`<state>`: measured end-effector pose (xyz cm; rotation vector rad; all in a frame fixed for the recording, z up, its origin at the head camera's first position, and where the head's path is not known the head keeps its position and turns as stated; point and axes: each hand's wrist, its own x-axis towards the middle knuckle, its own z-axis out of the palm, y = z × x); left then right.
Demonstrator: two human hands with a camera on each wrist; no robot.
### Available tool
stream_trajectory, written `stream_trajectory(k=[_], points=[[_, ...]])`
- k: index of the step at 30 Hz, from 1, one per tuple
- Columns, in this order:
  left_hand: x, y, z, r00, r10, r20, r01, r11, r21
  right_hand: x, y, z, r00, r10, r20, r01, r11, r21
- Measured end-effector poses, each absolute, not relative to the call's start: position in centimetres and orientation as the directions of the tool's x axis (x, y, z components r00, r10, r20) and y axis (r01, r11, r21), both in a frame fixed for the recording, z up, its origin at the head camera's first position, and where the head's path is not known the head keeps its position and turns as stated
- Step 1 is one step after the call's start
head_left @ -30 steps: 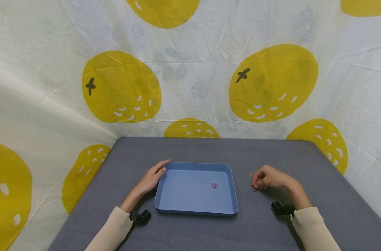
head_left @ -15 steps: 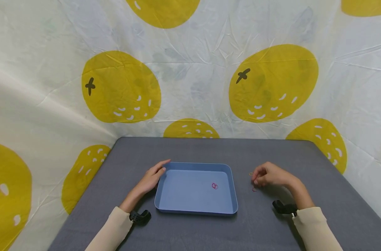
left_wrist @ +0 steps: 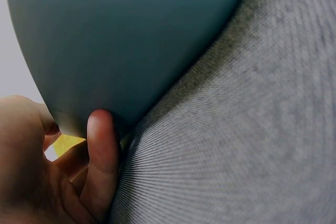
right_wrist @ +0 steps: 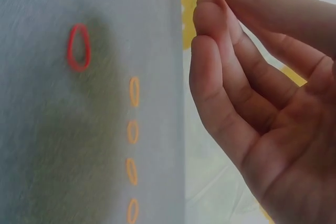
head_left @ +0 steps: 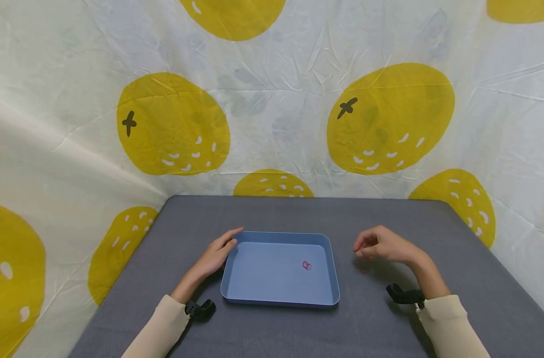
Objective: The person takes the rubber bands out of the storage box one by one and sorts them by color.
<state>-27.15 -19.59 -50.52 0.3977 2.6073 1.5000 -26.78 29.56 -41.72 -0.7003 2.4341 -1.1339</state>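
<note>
A shallow blue tray (head_left: 272,288) lies on the grey table, with red rubber bands (head_left: 307,265) overlapping in its right half. My left hand (head_left: 216,254) holds the tray's far left corner, the thumb at the rim and a finger (left_wrist: 101,145) against the outer wall. Right of the tray, my right hand (head_left: 384,243) is raised above the table, fingertips drawn together near the thumb. I cannot tell whether a band is between them. Below it lies another red rubber band (right_wrist: 79,47). Several orange rubber bands (right_wrist: 133,131) lie in a row, hidden behind the hand in the head view.
The grey table (head_left: 272,330) ends at a straight far edge, where a pale cloth (head_left: 276,124) with yellow fruit shapes hangs behind. Each wrist wears a black strap device (head_left: 200,311) close above the table.
My right hand has risen from beside the red band on the table and moved slightly away from me and toward the tray. The left hand and tray have stayed put.
</note>
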Motion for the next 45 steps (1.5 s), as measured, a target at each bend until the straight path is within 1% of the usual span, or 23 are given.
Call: stream_trajectory(k=[7,13,21,28,37,45], points=[[-27.1,-19.7,-50.5,-0.96,0.277,0.043,0.176,0.478,0.86,-26.7,27.5,-40.8,-0.813,-0.578,-0.077,-0.31,0.54,-0.782],[-27.0,-19.7,-50.5,-0.959,0.28,0.039,0.175,0.479,0.86,-27.5,25.0,-40.8,-0.806,-0.59,-0.043,-0.346,0.528,-0.776],[-27.1,-19.7,-50.7,-0.958,0.284,0.046,0.183,0.48,0.858,-28.5,21.6,-40.7,-0.782,-0.623,-0.022,-0.358,0.477,-0.802],[-27.1,-19.6,-50.7,-0.962,0.269,0.048,0.18,0.492,0.852,-29.0,19.1,-40.9,-0.768,-0.641,-0.004,-0.393,0.475,-0.787],[-27.2,-19.6,-50.6,-0.961,0.274,0.044,0.176,0.482,0.858,-29.7,17.0,-41.5,-0.768,-0.64,-0.005,-0.397,0.484,-0.78],[-27.2,-19.6,-50.6,-0.962,0.27,0.042,0.173,0.482,0.859,-30.0,15.9,-42.5,-0.75,-0.66,-0.05,-0.389,0.5,-0.774]])
